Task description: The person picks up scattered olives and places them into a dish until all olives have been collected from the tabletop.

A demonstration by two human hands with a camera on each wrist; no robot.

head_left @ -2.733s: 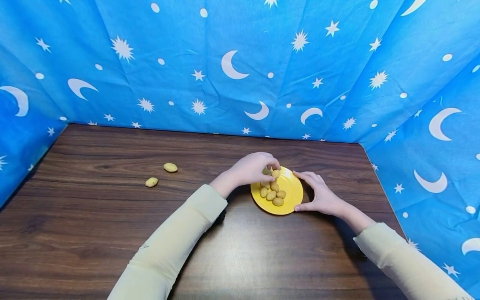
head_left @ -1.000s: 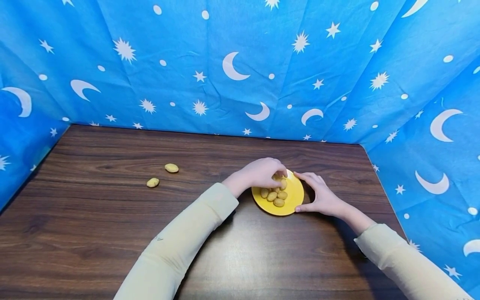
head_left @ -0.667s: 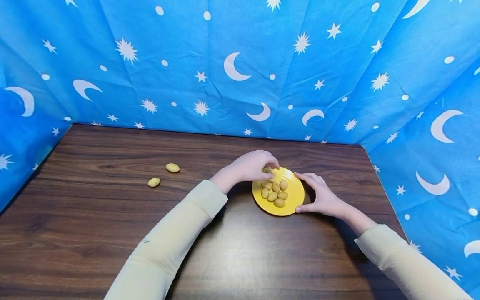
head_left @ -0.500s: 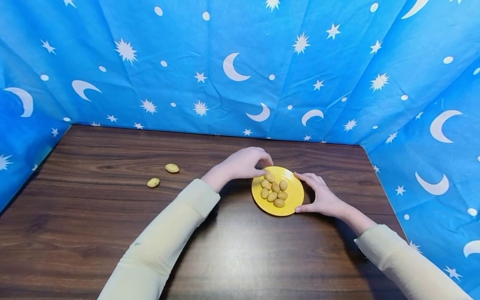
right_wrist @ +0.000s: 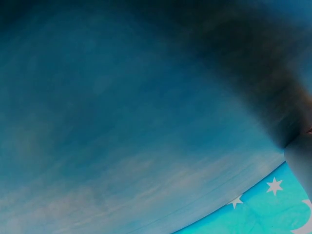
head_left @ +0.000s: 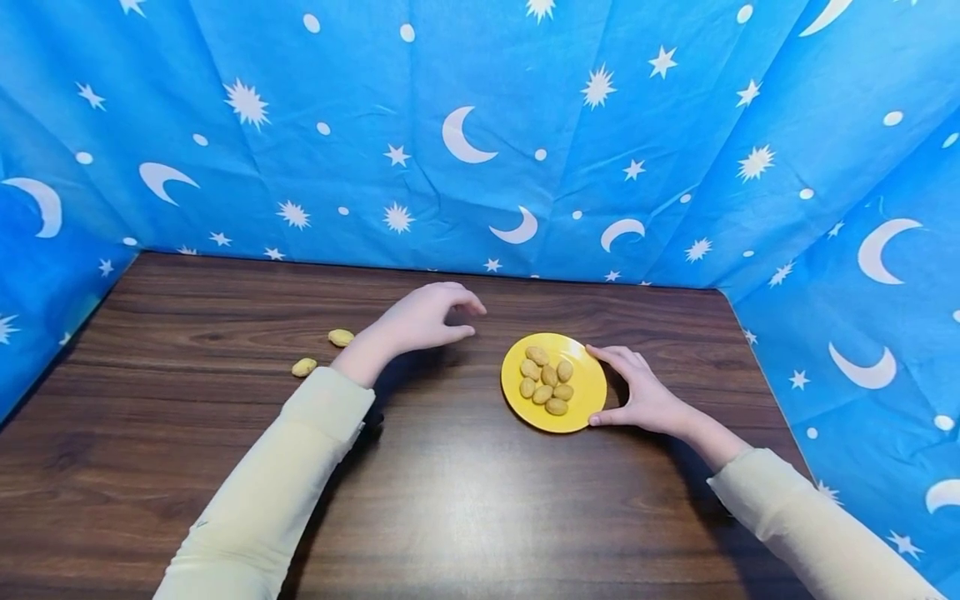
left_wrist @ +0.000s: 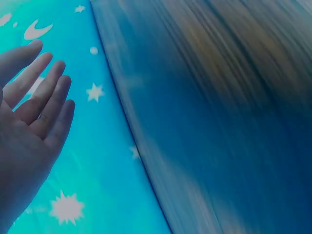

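Note:
In the head view a yellow plate [head_left: 588, 385] holds several small, oval, yellow-brown pieces [head_left: 549, 376] that look like little fruits or nuts. My right hand [head_left: 645, 396] grips the plate's right rim between thumb and forefinger. To the left of the plate, my left hand [head_left: 423, 318] is over the table with nothing in it, thumb and fingers apart. Its fingers also show in the left wrist view, relaxed and spread. Two more oval pieces lie on the wood by the left wrist: one [head_left: 340, 337] partly beside the arm, the other [head_left: 303, 367] nearer me.
The dark wooden table [head_left: 465, 500] meets a blue cloth [head_left: 420, 167] with white moons and stars at the back and both sides. The right wrist view shows mostly blurred table surface.
My left hand, earlier over the plate among the oval pieces, has let go and moved left away from it. An oval piece now lies at the plate's upper left. The right hand stays on the rim.

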